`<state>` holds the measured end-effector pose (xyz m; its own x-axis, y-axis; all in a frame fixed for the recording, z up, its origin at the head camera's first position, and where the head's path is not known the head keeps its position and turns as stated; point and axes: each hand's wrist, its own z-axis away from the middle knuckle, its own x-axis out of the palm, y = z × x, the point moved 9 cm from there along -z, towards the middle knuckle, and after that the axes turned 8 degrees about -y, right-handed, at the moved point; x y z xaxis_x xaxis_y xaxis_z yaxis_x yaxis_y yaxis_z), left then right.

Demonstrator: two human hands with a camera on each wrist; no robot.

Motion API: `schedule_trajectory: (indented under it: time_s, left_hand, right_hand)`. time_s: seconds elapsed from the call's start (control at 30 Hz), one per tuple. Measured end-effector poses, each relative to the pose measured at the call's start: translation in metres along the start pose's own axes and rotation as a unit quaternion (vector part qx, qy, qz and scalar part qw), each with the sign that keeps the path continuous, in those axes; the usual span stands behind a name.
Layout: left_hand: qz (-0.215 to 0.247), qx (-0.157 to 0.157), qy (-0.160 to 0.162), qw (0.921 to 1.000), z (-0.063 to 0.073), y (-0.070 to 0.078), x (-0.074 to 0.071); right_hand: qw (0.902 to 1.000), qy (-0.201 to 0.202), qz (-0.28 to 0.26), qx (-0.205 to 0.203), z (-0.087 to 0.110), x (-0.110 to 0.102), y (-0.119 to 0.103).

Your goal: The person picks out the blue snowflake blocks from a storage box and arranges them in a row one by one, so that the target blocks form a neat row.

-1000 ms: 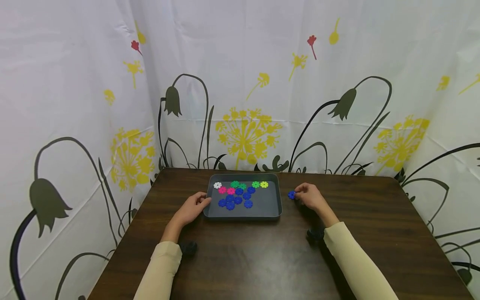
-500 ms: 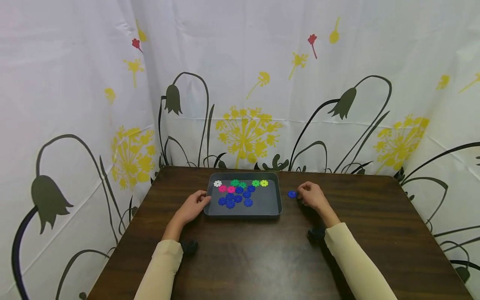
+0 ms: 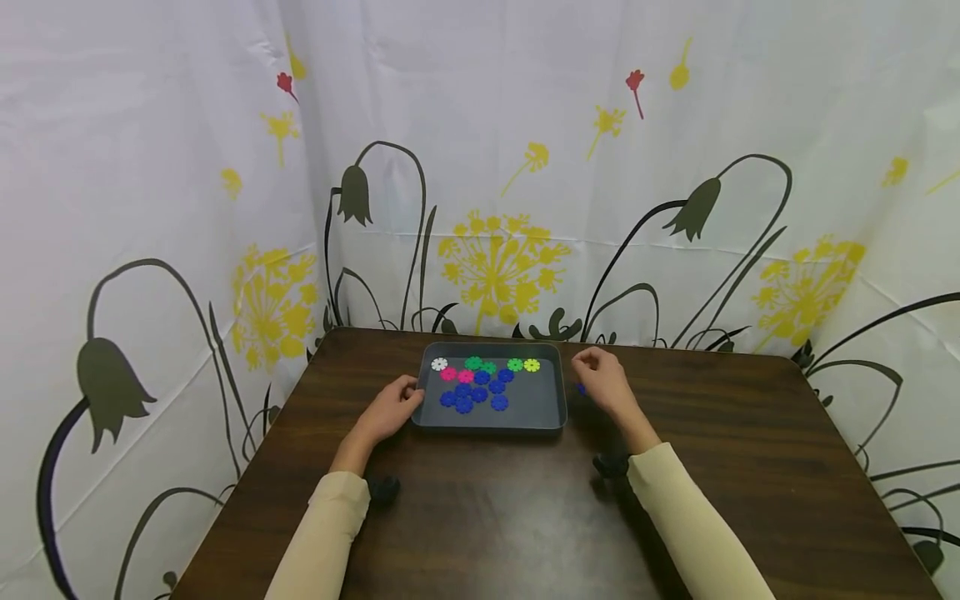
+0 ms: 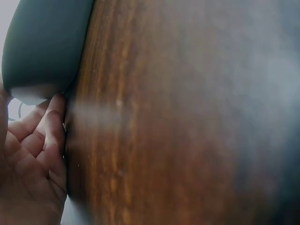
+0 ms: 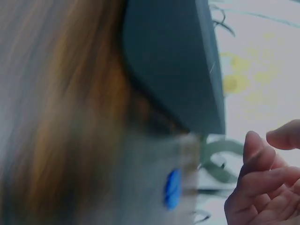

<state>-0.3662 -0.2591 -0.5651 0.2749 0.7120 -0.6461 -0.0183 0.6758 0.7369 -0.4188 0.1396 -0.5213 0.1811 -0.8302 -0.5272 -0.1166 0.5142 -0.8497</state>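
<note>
On the brown table (image 3: 487, 517), the left hand (image 3: 388, 410) grips the tray (image 3: 534, 408), best held steady. The loosely curled right hand (image 3: 606, 383) holds nothing.

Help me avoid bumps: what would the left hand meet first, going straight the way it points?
Most likely the gray tray: the left hand seems to touch its left edge, though depth is unclear.

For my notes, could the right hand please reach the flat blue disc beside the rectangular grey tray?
Probably yes: the right hand hovers near the disc and nothing visible blocks it.
</note>
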Motion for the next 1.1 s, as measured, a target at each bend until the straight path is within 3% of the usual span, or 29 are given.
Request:
schedule_trajectory:
  time_s: [0.23, 0.53, 0.8, 1.1]
  left_hand:
    - [0.006, 0.007, -0.003, 0.9999, 0.002, 0.0, 0.001]
    - [0.025, 0.01, -0.001, 0.9996, 0.001, 0.0, 0.001]
    - [0.035, 0.019, -0.007, 0.9992, -0.003, 0.003, 0.004]
    - [0.03, 0.025, -0.014, 0.9991, 0.001, 0.003, 0.0]
  right_hand:
    - [0.9981, -0.036, 0.048, -0.012, 0.003, 0.042, -0.039]
    - [0.9904, -0.092, 0.1, 0.025, 0.004, 0.1, -0.047]
    - [0.9905, -0.062, 0.109, 0.056, 0.008, 0.113, -0.035]
    - [0.985, -0.072, 0.141, 0.068, 0.007, 0.123, -0.035]
